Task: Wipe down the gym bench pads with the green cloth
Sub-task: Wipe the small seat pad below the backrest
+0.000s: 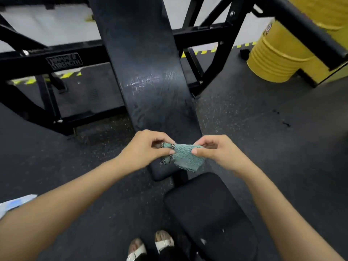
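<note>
A small green cloth with a black-and-white trimmed edge hangs between both hands, just above the near end of the long black back pad. My left hand pinches its left corner and my right hand pinches its right edge. The back pad runs away from me and shows scuffed, shiny streaks at mid length. The shorter black seat pad lies below my hands, toward my feet, with a few pale specks on it.
The black steel frame of the bench spreads left and right behind the pad. A yellow drum stands at the right, partly behind a black padded bar. Dark rubber flooring surrounds the bench. My sandalled feet stand beside the seat.
</note>
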Demonstrator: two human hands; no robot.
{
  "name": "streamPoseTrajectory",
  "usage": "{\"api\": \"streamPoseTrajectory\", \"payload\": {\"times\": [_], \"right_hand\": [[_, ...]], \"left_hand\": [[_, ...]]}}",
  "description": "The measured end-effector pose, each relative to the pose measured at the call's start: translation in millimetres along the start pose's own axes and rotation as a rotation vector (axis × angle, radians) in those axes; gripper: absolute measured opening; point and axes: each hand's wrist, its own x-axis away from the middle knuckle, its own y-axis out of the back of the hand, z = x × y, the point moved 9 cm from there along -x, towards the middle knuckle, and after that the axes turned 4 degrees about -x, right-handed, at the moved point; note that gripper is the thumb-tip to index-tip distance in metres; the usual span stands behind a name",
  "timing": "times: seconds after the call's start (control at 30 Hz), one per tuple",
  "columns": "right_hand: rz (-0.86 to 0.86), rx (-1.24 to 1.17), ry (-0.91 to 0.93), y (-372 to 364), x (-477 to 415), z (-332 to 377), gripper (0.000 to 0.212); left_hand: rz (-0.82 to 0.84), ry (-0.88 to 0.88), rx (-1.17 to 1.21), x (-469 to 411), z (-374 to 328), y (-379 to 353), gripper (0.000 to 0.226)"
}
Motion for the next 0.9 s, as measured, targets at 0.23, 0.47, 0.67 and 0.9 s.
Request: {"api": "streamPoseTrajectory", "payload": {"times": [0.23,0.47,0.67,0.9], "right_hand": [[0.02,-0.06,-0.064,-9.8,17.7,-87.4,0.004],[-0.048,0.133,-0.015,-14.7,10.6,-174.2,0.015],[0.19,0.659,0.097,-38.8,31.1,-218.1,0.027],[0.18,0.741,0.302,-50.8,24.4,-231.8,0.028]], "left_hand": [[-0.02,0.095,0.016,23.0,43.1,-68.7,0.01],[-0.136,0.163,0.005,32.9,104.3,-146.6,0.018],[-0.118,0.043,-0.362,72.4,127.0,-217.3,0.034],[-0.067,0.222,-0.481,100.3,162.1,-243.4,0.056]]}}
